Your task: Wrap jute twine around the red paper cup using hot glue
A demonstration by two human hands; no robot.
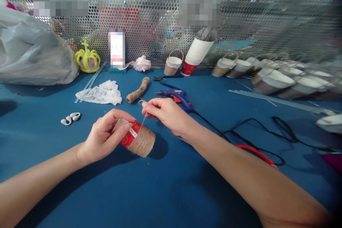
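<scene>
My left hand [108, 133] is closed around the rim end of a red paper cup [130, 136], which lies tilted in the air with its base toward the right. Twine [143, 141] is wound in rows over the base half of the cup; the red part near the rim is bare. Between thumb and fingers, my right hand [159, 112] pinches the loose twine strand [144, 119], pulled taut up from the cup's side. Behind the hands lies a twisted hank of twine [138, 90]. A blue glue gun [175, 96] rests just beyond my right hand.
Pliers [162, 79], crumpled white wrapping [100, 93] and small white shell-like pieces [71, 118] lie about. Stacked cups [197, 53], a phone [117, 48] and a yellow crown-shaped piece [87, 58] stand along the mesh. Several finished-looking baskets [278, 78] are right; a black cord [248, 123] trails there.
</scene>
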